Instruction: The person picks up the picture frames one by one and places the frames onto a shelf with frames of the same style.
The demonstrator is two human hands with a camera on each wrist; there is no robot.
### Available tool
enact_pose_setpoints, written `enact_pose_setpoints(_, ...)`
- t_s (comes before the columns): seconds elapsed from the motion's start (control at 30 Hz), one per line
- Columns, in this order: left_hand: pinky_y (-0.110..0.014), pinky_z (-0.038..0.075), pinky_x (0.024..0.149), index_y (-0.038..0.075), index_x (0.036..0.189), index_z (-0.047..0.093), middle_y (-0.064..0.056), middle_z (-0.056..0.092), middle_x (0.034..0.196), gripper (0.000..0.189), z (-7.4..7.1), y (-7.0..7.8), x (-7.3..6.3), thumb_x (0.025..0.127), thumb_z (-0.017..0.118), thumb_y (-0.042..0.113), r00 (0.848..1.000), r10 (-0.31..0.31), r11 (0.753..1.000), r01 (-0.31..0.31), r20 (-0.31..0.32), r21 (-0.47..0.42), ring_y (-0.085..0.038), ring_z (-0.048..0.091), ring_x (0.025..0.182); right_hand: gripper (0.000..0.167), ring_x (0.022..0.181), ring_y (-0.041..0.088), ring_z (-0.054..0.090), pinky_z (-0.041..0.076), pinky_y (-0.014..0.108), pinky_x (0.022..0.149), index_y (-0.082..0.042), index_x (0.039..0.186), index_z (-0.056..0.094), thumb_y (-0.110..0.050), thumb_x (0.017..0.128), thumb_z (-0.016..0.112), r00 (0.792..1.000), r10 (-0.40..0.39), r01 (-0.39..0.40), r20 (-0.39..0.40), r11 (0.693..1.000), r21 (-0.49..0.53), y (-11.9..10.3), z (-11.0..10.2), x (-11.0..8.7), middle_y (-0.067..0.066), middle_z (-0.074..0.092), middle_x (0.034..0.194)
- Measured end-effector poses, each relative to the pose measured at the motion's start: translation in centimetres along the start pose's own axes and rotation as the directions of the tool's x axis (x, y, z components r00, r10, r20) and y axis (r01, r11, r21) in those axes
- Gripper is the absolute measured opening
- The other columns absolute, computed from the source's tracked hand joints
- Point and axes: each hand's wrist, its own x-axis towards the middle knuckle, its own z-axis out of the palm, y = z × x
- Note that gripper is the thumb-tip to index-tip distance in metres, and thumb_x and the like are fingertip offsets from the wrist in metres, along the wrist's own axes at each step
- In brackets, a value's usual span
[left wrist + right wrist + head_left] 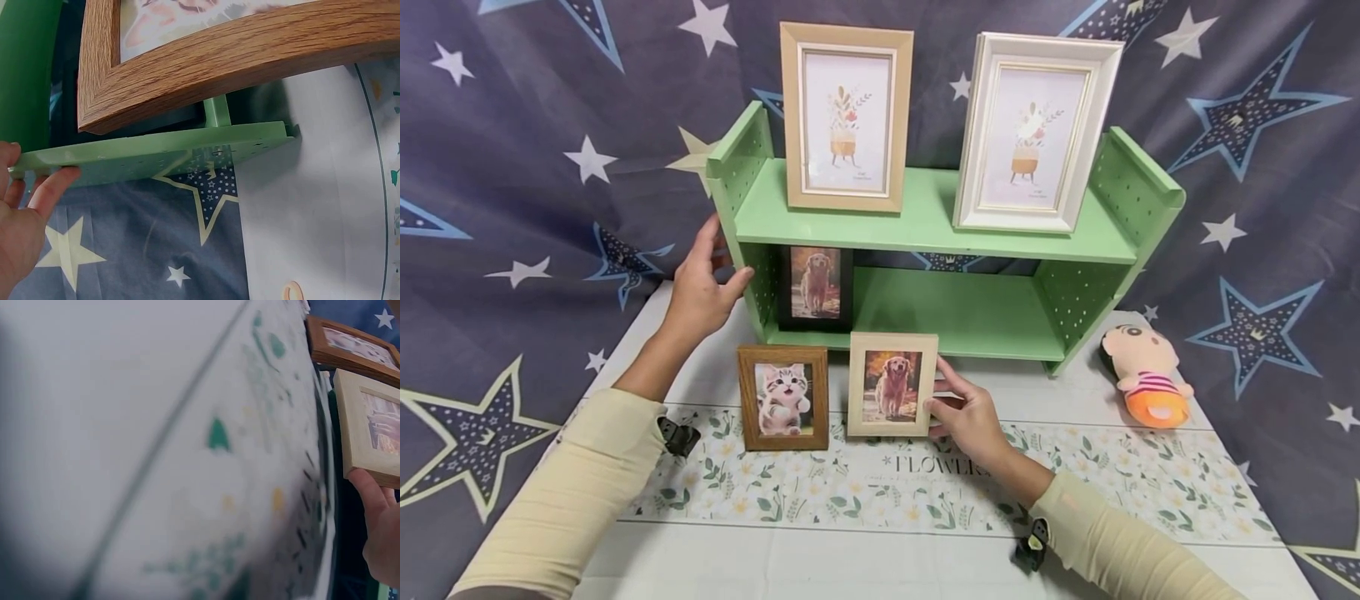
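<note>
My right hand (973, 423) grips a pale wooden picture frame (859, 383) by its right edge, thumb in front and fingers behind. A golden dog shows in that frame's photo. In the right wrist view the same pale frame (351, 425) has the hand (382, 534) at its edge. My left hand (703, 287) touches the left side panel of a green two-tier shelf (958, 312); its thumb lies by the panel's front edge. In the left wrist view, the left hand's fingers (55, 187) meet this panel (150, 150). A brown wooden frame (746, 400) with a kitten photo stands left of the pale one.
On the shelf's top stand a tan frame (847, 201) and a white frame (1015, 221), both with plant prints. A black frame (814, 325) with a dog photo stands on the lower tier, at left. A plush doll (1150, 375) lies right of the shelf. Starry cloth (512, 325) hangs behind.
</note>
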Motion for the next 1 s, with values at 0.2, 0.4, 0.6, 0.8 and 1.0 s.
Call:
enact_pose_setpoints(0.2,-0.065,0.056,0.092,0.030,0.164,0.019,-0.026,0.051,0.143,0.086,0.1,0.1,0.1,0.097,0.066,0.005,1.000,-0.001,1.000,0.001,0.001,0.004,-0.049,0.057,0.127,0.079,0.097,0.025,0.076,0.065,0.046,0.067,-0.027,0.158,0.039,0.007,0.092,0.066,1.000,-0.001,0.001,-0.008,1.000,0.021,-0.8,-0.4,0.5,0.032,0.061,0.126)
enact_pose_setpoints(0.4,-0.066,0.055,0.093,0.029,0.164,0.019,-0.026,0.051,0.143,0.086,0.1,0.1,0.1,0.097,0.066,0.005,1.000,0.000,1.000,0.000,0.003,0.001,-0.049,0.057,0.128,0.078,0.097,0.020,0.076,0.065,0.046,0.068,-0.026,0.158,0.039,0.007,0.092,0.067,1.000,0.000,0.001,-0.023,0.999,0.037,-1.7,-0.9,0.9,0.031,0.061,0.126)
enact_pose_setpoints(0.6,-0.067,0.055,0.094,0.029,0.164,0.019,-0.026,0.051,0.143,0.086,0.1,0.1,0.1,0.096,0.066,0.005,1.000,-0.002,1.000,0.002,0.003,-0.004,-0.049,0.057,0.128,0.078,0.096,0.017,0.075,0.065,0.046,0.069,-0.028,0.158,0.038,0.005,0.093,0.067,0.999,-0.004,0.005,-0.041,1.000,0.021,-2.8,-1.5,1.4,0.029,0.061,0.128)
enact_pose_setpoints(0.8,-0.066,0.055,0.093,0.029,0.164,0.019,-0.027,0.051,0.142,0.086,0.1,0.1,0.1,0.096,0.066,0.005,1.000,0.000,1.000,0.000,0.001,0.000,-0.049,0.057,0.127,0.077,0.094,0.014,0.074,0.065,0.046,0.068,-0.030,0.158,0.037,0.001,0.095,0.068,0.999,0.001,-0.001,-0.046,1.000,0.000,-3.3,-2.1,1.9,0.028,0.062,0.129)
enact_pose_setpoints(1.0,-0.065,0.056,0.092,0.029,0.164,0.019,-0.026,0.051,0.142,0.086,0.1,0.0,0.0,0.096,0.066,0.004,1.000,0.000,1.000,0.000,-0.005,0.002,-0.049,0.057,0.127,0.076,0.091,0.015,0.073,0.065,0.050,0.067,-0.033,0.157,0.039,0.002,0.095,0.067,0.999,-0.009,0.009,-0.040,1.000,-0.003,-3.5,-2.6,2.6,0.024,0.065,0.125)
